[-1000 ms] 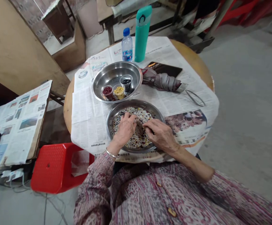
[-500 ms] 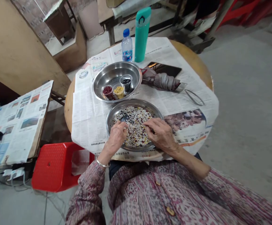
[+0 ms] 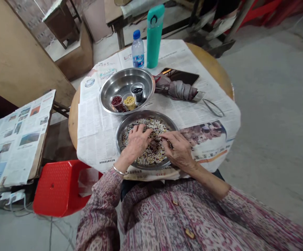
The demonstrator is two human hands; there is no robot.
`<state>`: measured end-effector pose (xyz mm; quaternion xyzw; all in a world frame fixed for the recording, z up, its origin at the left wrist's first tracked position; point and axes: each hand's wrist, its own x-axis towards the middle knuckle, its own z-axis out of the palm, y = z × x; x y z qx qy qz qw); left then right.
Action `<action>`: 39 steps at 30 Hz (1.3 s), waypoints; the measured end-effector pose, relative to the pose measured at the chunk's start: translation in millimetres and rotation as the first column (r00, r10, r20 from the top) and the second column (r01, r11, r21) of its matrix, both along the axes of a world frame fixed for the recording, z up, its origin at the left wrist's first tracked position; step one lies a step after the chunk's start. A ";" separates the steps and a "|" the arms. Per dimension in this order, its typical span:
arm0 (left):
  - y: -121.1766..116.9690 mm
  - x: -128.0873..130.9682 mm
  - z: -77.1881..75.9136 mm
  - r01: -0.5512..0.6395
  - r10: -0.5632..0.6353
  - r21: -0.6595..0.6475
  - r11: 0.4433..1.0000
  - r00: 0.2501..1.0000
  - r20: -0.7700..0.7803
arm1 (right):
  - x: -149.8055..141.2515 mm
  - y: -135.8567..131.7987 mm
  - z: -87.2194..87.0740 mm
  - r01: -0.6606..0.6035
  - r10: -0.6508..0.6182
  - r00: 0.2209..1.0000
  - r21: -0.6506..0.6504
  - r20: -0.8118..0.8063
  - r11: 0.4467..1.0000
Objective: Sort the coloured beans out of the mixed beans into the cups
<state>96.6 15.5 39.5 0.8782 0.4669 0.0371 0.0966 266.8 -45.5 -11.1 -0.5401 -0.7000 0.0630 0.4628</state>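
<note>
A steel pan [image 3: 119, 131] full of mixed white, dark and red beans [image 3: 151, 155] sits at the near edge of a round table covered in newspaper. My left hand [image 3: 136, 142] lies on the beans at the pan's left, fingers spread and stretched forward. My right hand [image 3: 176, 149] rests on the beans at the right, fingers curled together with their tips pressed into the pile near the left fingertips; I cannot see what is between them. Behind it, a second steel pan [image 3: 120, 81] holds three small cups: red beans [image 3: 116, 101], yellow grains [image 3: 129, 101], black beans [image 3: 137, 90].
A water bottle [image 3: 137, 48] and a green flask [image 3: 153, 35] stand at the table's far side. A folded grey umbrella [image 3: 177, 90] and a dark tablet [image 3: 186, 75] lie to the right. A red stool [image 3: 58, 186] and a newspaper-covered board [image 3: 15, 136] are on the left.
My left hand drew back to the pan's near-left rim, then came forward again onto the beans beside the right fingertips. The right hand stayed nearly in place.
</note>
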 end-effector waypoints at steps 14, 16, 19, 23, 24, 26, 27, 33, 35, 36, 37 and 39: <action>-45.2 -41.8 7.6 -0.053 0.084 -0.212 0.976 0.987 0.141 | -0.5 0.0 1.3 -0.005 0.004 1.000 0.036 0.016 0.999; -49.0 -30.8 3.8 -0.004 0.048 -0.241 0.970 0.983 0.177 | -0.4 0.2 -0.2 -0.004 0.003 1.000 0.027 0.014 1.000; -41.8 -10.1 -5.6 0.057 -0.007 -0.233 0.971 0.978 0.210 | -0.4 1.5 -3.5 -0.005 0.005 1.000 0.067 -0.003 0.998; -15.9 12.4 -12.5 0.114 -0.088 -0.145 0.983 0.980 0.178 | -0.5 3.6 -7.0 0.003 0.002 0.999 0.153 -0.033 0.988; -9.1 15.3 -11.9 0.105 -0.087 -0.099 0.990 0.982 0.165 | -0.5 3.8 -7.5 0.007 -0.001 0.999 0.152 -0.038 0.988; 2.5 17.9 -8.9 0.036 -0.036 0.002 0.999 0.990 0.133 | -0.4 3.9 -8.2 0.017 -0.010 0.999 0.150 -0.048 0.989; 6.9 17.9 -7.1 -0.019 0.014 0.045 0.999 0.994 0.113 | -0.4 3.8 -8.6 0.022 -0.014 0.999 0.151 -0.051 0.988; 12.4 9.2 -3.6 -0.195 0.194 0.061 0.979 0.981 0.022 | -0.1 3.5 -10.7 0.052 -0.041 0.997 0.172 -0.065 0.984; 7.7 3.8 -4.3 -0.124 0.124 -0.007 0.992 0.991 0.045 | -0.1 3.5 -10.4 0.050 -0.040 0.997 0.169 -0.061 0.984; 4.3 0.6 -4.7 -0.084 0.087 -0.049 0.995 0.994 0.063 | -0.1 3.5 -10.1 0.048 -0.038 0.997 0.166 -0.062 0.985; 0.3 -3.0 -4.9 -0.052 0.060 -0.090 0.995 0.995 0.084 | -0.2 3.5 -9.8 0.045 -0.035 0.997 0.164 -0.065 0.985; -9.2 -10.5 -5.1 -0.010 0.031 -0.162 0.987 0.992 0.124 | -0.3 3.2 -9.5 0.038 -0.026 0.997 0.162 -0.076 0.986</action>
